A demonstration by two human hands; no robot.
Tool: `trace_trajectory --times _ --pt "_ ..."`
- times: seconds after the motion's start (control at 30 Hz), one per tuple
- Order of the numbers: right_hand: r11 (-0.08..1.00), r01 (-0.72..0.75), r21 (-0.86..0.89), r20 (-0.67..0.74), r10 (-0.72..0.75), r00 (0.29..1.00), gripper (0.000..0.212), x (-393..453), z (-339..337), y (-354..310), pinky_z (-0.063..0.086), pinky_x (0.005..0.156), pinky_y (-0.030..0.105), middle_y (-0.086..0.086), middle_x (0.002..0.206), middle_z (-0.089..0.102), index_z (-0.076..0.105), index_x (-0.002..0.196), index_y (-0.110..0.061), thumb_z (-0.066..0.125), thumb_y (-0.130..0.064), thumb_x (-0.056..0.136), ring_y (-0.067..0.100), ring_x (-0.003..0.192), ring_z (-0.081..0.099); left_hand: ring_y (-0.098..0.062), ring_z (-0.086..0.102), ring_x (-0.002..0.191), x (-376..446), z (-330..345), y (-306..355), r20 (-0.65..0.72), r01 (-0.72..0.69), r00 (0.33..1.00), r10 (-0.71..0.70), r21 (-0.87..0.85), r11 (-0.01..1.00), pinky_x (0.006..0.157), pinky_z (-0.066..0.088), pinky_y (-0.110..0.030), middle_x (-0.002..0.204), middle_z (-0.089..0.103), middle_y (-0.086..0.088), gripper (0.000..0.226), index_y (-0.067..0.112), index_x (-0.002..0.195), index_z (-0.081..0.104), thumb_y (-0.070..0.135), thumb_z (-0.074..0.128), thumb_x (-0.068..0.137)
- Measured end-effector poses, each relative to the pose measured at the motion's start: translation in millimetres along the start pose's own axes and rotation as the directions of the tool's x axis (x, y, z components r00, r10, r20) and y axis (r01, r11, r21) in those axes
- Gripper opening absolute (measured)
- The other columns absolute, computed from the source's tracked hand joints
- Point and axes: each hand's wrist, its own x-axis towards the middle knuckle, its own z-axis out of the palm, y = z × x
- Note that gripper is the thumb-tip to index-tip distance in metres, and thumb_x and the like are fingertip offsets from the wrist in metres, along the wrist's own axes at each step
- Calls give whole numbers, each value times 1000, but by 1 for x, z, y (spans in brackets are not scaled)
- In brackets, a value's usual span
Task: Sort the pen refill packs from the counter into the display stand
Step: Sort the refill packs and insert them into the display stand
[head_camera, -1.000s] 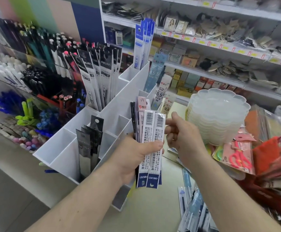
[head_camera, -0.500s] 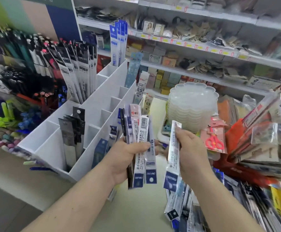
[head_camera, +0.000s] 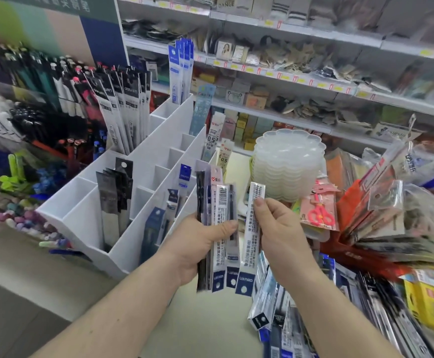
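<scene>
My left hand (head_camera: pixel 198 244) grips a fan of several pen refill packs (head_camera: pixel 219 210), barcode sides up, in front of the white display stand (head_camera: pixel 143 213). Beside it my right hand (head_camera: pixel 279 228) pinches a single refill pack (head_camera: pixel 249 251) with a blue end, upright and just right of the fan. The stand has many slots; some hold black packs (head_camera: pixel 115 197), tall black-and-white packs (head_camera: pixel 123 109) and blue packs (head_camera: pixel 181 65). More refill packs (head_camera: pixel 283 316) lie in a loose pile on the counter under my right forearm.
A stack of clear scalloped trays (head_camera: pixel 287 164) stands behind my hands. Pink scissors in a packet (head_camera: pixel 319 213) and a heap of packaged goods (head_camera: pixel 391 223) crowd the right. Pens fill racks (head_camera: pixel 30 120) to the left. Store shelves (head_camera: pixel 288 73) run behind.
My right hand drew one pack out of the fan in my left hand and now holds it upright beside the fan. The view shifted right and down.
</scene>
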Motion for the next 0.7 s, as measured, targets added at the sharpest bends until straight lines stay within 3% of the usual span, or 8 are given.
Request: trace_trajectory --times 0.1,0.17,0.2,0.27,0.37,0.47,0.57,0.7 --pt "996 60 -61 -12 -61 998 38 1 -8 4 50 62 42 22 75 56 63 89 0 52 -33 102 31 67 50 -32 74 92 -1 1 -1 -24 -10 1000 12 45 999 85 58 -52 100 76 -14 27 8 112 67 0 70 86" --pt "990 117 -85 -30 -120 992 32 1 -13 1 55 67 48 25 77 63 69 82 -7 57 -31 100 43 71 58 -32 74 89 -2 -1 -1 -63 -17 998 20 56 998 84 58 -52 97 76 -13 24 7 108 66 -2 69 86" --pt "984 159 -85 -60 -165 985 28 -1 -17 -2 58 67 43 17 77 69 72 80 -11 58 -26 99 35 74 65 -32 74 88 -1 -2 -1 -84 -19 996 23 56 998 84 58 -53 95 76 -13 23 7 106 65 -3 70 85" --pt "962 264 -71 -143 -271 952 19 -7 -23 -9 54 60 21 -3 64 69 75 83 -16 60 -19 95 10 59 64 -33 74 85 -1 -5 -1 -122 -25 992 31 45 999 82 59 -54 93 76 -14 24 8 103 64 -3 71 84" --pt "911 399 -104 -170 -412 895 15 -18 -33 -9 55 71 31 -2 66 69 79 85 -24 67 -16 90 12 56 60 -32 74 86 0 -8 -2 -130 -49 990 52 29 998 81 59 -52 94 76 -14 26 9 105 65 -4 71 83" --pt "873 446 -198 -83 -468 880 42 -25 -37 5 55 76 19 -13 86 77 80 92 -34 64 4 85 3 79 70 -33 74 88 -1 -9 -2 -115 -62 991 62 1 998 77 60 -51 97 76 -14 30 8 111 64 -4 70 84" --pt "884 419 -207 -27 -433 901 52 -30 -34 12 56 87 28 -10 95 77 78 94 -42 53 0 76 13 97 72 -34 73 90 -2 -8 -3 -97 -69 993 67 -11 998 79 59 -53 101 75 -16 34 6 115 63 -4 70 84" --pt "883 407 -232 -46 -428 903 59 -31 -34 14 54 83 19 -14 93 77 76 95 -47 53 2 74 9 94 72 -34 73 91 -3 -7 -3 -96 -83 992 81 -18 996 80 59 -52 102 75 -17 35 4 117 63 -4 70 83"
